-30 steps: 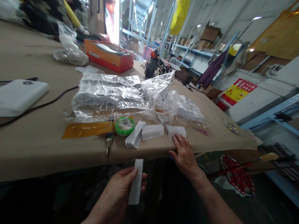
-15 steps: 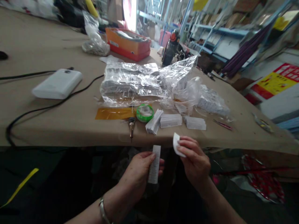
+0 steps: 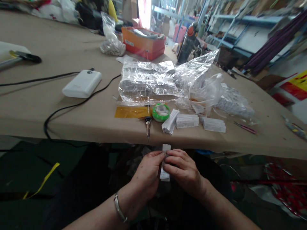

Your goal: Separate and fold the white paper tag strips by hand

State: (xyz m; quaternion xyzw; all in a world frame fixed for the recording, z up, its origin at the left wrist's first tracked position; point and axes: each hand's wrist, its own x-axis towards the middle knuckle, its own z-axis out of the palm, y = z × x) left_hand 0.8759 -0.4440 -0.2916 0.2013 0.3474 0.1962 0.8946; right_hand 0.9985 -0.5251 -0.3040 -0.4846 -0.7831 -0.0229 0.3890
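Just in front of the table edge my left hand (image 3: 150, 171) pinches white printed paper labels (image 3: 165, 175) between thumb and fingers. From the other side my right hand (image 3: 184, 171) closes its fingers over the same labels, so their middle is hidden. On the table beyond lie a fanned stack of labels (image 3: 170, 122), a middle stack (image 3: 187, 121) and a right stack (image 3: 213, 124). Beside them sits a round green tub (image 3: 161, 112) with pale stuff inside. A pen-like tool with a metal tip (image 3: 148, 126) points toward me at the edge.
Clear plastic bags (image 3: 148, 83) cover the middle of the table. A white power bank (image 3: 82, 84) and black cable (image 3: 59, 108) lie left, amber film (image 3: 129, 112) near the tool. Tweezers (image 3: 246, 127) lie right. Behind stand an orange box (image 3: 144, 44) and a dark bottle (image 3: 187, 46).
My right hand has moved left, bringing its white label against the one in my left hand. Both hands now meet on the labels. The view has shifted left.
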